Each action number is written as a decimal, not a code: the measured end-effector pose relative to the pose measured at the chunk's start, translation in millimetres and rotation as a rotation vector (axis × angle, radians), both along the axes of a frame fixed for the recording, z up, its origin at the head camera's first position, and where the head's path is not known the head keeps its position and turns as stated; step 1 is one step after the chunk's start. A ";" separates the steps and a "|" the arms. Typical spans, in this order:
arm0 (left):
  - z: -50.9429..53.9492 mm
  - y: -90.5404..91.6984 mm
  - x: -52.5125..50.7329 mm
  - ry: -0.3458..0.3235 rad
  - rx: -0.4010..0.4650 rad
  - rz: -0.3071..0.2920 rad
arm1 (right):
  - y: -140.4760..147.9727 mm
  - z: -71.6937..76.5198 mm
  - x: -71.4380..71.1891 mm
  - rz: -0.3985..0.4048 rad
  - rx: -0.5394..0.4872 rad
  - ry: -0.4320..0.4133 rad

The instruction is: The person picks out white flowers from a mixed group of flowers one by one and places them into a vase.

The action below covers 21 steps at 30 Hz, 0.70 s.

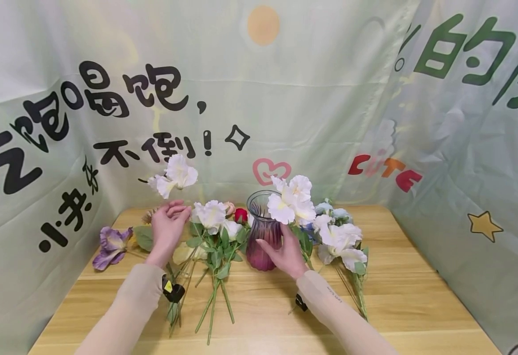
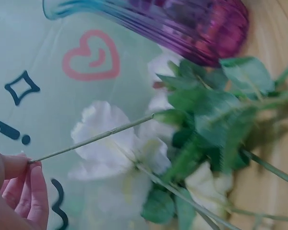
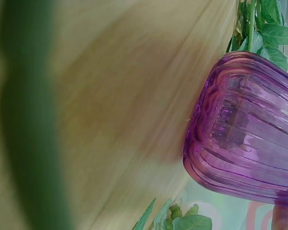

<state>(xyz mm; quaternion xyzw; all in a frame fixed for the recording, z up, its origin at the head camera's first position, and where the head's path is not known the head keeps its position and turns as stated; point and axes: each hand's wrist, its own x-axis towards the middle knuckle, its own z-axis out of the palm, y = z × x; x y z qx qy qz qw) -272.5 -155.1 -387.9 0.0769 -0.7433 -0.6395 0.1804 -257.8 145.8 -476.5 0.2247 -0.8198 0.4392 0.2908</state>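
My left hand [image 1: 170, 227] pinches a thin stem [image 2: 91, 140] between thumb and fingertips. A white ruffled flower [image 1: 176, 175] stands upright just above that hand. My right hand [image 1: 287, 251] holds a ribbed glass vase [image 1: 260, 251], thumb across its front; the other fingers are mostly hidden. The vase is purple at the base and bluish at the flared rim, and it stands upright on the table. White blooms [image 1: 292, 199] overlap the rim's right side, above the right hand; whether their stem is outside the vase I cannot tell.
White flowers with leafy stems [image 1: 210, 217] lie left of the vase, near a red rose [image 1: 241, 215]. A purple flower [image 1: 111, 246] is at the far left. More white flowers [image 1: 340, 241] and pale blue ones [image 1: 340, 214] lie right on the wooden table [image 1: 259, 320]. Printed cloth [image 1: 312, 108] hangs behind.
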 end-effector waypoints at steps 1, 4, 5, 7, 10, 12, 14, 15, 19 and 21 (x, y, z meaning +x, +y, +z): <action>3.9 2.5 -0.8 0.004 -0.007 -0.007 | 0.0 0.2 0.2 0.000 -0.001 -0.004; 15.5 11.0 -3.7 0.011 -0.016 -0.027 | -0.1 0.8 0.6 -0.002 0.000 -0.010; 19.4 13.9 -4.6 0.009 -0.017 -0.039 | -0.2 0.9 0.6 -0.002 0.002 -0.008; 26.7 20.2 -6.7 0.010 -0.026 -0.058 | -0.3 0.9 0.4 -0.003 0.003 -0.004; 37.3 30.2 -9.6 0.038 -0.023 -0.082 | -0.3 0.5 0.1 -0.004 0.007 0.004; 44.3 37.0 -11.2 0.068 -0.016 -0.101 | -0.2 0.1 -0.2 -0.005 0.005 0.004; 51.7 43.6 -12.4 0.101 -0.012 -0.125 | -0.2 -0.2 -0.5 -0.005 0.006 0.005; 55.3 46.8 -12.9 0.118 -0.008 -0.140 | -0.3 -0.1 -0.6 -0.005 0.006 0.003; 71.7 58.6 -13.1 0.176 0.001 -0.193 | 0.0 -1.1 -1.6 -0.006 0.011 0.012; 79.9 64.5 -12.7 0.204 0.013 -0.217 | 0.2 -1.3 -1.6 -0.006 0.010 0.016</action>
